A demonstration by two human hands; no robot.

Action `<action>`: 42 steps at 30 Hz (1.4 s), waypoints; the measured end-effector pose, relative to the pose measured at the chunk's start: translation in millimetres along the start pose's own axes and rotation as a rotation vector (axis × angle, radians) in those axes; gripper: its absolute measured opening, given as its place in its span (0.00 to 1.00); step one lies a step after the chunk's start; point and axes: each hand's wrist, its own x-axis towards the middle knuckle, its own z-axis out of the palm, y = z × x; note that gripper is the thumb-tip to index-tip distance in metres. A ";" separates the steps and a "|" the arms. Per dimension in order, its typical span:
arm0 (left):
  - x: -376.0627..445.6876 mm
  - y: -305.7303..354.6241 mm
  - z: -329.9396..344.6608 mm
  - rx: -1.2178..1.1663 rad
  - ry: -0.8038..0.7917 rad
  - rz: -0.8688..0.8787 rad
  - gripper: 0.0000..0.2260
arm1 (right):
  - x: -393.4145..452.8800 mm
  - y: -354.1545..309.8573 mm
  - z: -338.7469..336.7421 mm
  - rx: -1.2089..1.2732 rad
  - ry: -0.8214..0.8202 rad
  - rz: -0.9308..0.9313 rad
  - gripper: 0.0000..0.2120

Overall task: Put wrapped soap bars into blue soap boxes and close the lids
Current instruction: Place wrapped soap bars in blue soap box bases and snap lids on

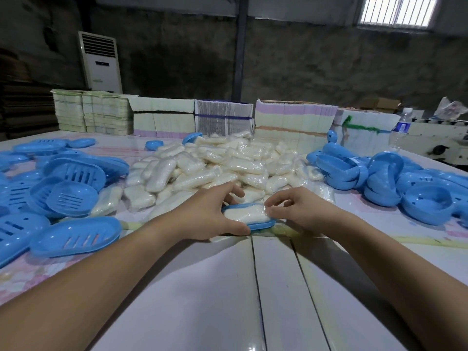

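A blue soap box base (263, 225) lies on the table in front of me with a wrapped white soap bar (244, 214) resting in it. My left hand (210, 214) grips the box at its left end, thumb at the near rim and fingers over the far side. My right hand (293, 211) pinches the soap's plastic wrap at its right end. A big heap of wrapped soap bars (217, 165) lies just behind. Slotted blue trays (73, 234) pile up on the left, and rounded blue lids (425, 201) on the right.
Stacks of flattened cartons (162, 117) line the table's far edge. A water bottle (402, 127) stands at the far right beside a machine. A white floor air conditioner (101, 62) stands against the back wall. White table panels (253, 287) stretch between my forearms.
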 end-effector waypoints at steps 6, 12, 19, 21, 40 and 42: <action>1.2 -1.1 -0.7 -0.002 -0.007 0.007 0.28 | 0.4 2.4 -1.0 -0.003 0.004 -0.020 0.02; 3.1 -7.7 0.5 -0.019 -0.023 0.064 0.28 | 1.3 2.9 -5.5 0.087 0.129 0.025 0.02; -0.1 -6.5 -2.4 -0.011 -0.099 0.098 0.28 | 5.1 16.5 -21.3 0.062 0.379 0.028 0.04; 0.8 -6.9 -2.2 0.002 -0.101 0.113 0.28 | 4.5 20.1 -28.0 0.074 0.495 0.056 0.06; 23.7 -53.2 9.9 0.133 -0.063 0.146 0.34 | -79.4 159.4 -180.6 -0.400 1.167 0.635 0.17; 31.8 -67.0 17.9 0.112 -0.061 0.112 0.33 | -94.5 183.8 -195.6 -0.490 1.051 0.753 0.21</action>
